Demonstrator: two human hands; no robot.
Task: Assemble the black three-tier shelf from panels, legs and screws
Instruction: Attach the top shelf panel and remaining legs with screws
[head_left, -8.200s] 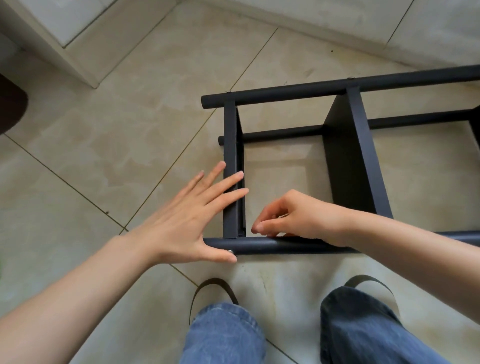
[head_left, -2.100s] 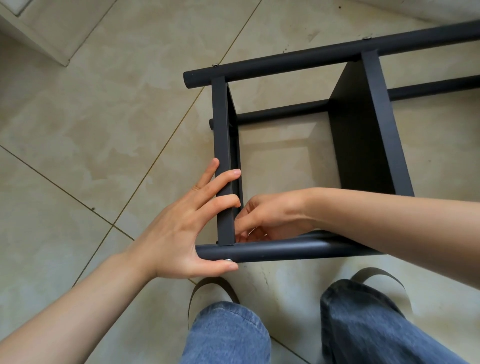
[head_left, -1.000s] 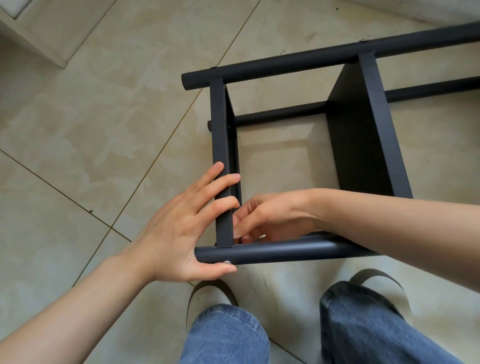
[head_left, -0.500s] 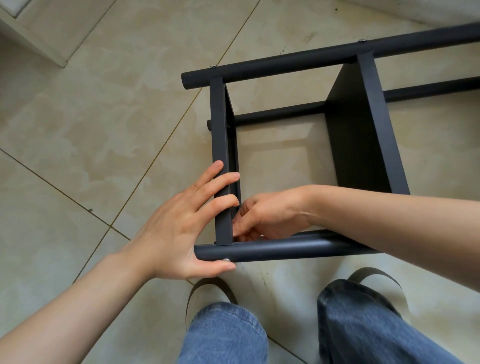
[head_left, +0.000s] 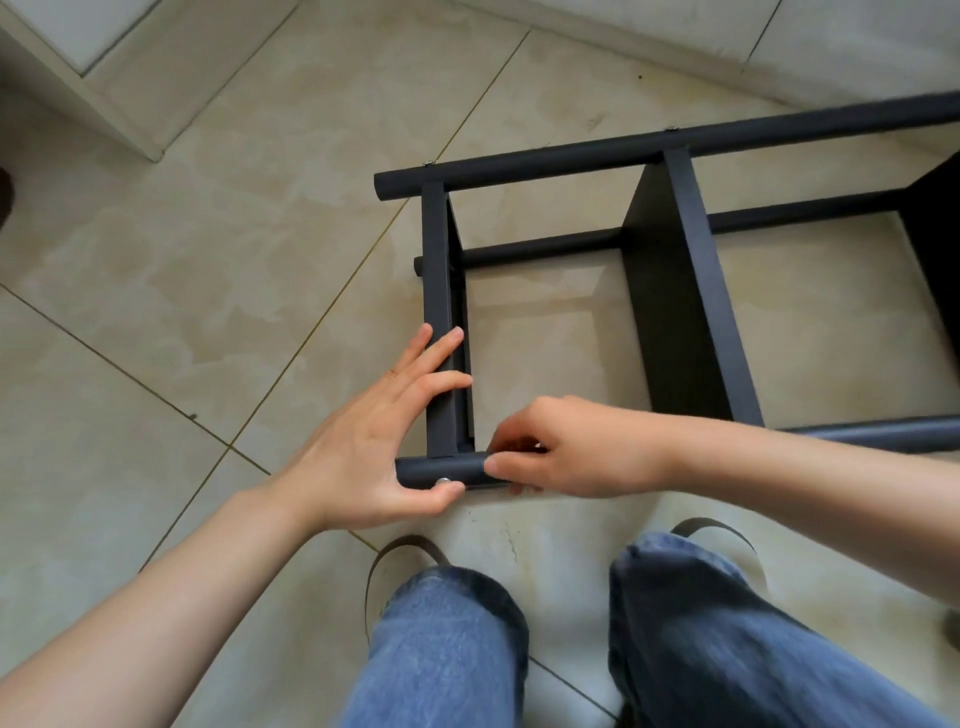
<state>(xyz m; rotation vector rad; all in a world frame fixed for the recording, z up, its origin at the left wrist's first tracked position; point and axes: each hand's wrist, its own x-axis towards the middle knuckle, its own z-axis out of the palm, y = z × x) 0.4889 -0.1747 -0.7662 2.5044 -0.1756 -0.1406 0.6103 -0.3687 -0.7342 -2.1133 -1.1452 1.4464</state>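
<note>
Black round metal leg (head_left: 441, 469) lies between both hands: flat-fingered left hand (head_left: 363, 447) braces the end panel (head_left: 439, 332), right hand (head_left: 566, 449) grips the leg.

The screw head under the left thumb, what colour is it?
Silver, a shiny metal screw head against the black leg; head view.

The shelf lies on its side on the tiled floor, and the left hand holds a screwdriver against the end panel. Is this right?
Not quite. The head view shows no screwdriver: the left hand is bare, its straight fingers pressing flat on the end panel, the thumb under the near leg. The shelf does lie on its side on the tiled floor.
</note>
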